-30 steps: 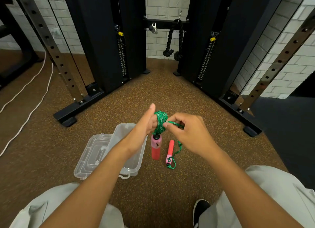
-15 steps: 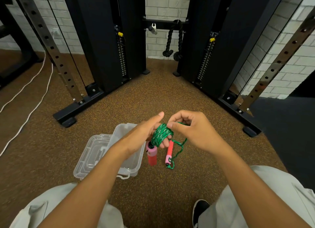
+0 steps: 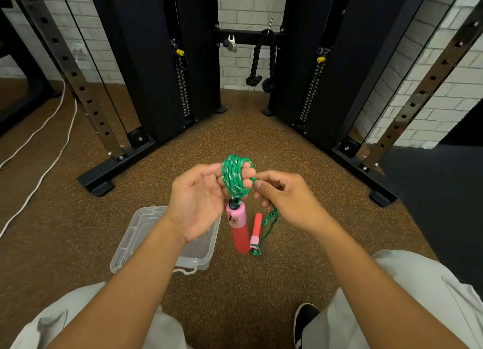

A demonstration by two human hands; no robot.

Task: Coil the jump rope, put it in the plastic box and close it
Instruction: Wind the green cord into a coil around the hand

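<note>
Holding the green rope wound around its fingers, the left hand is palm up above the floor. One pink and red handle hangs down from the coil. The right hand pinches the loose end of rope beside the coil. The other handle hangs below it. The clear box sits open on the floor under the left arm, touching its lid.
</note>
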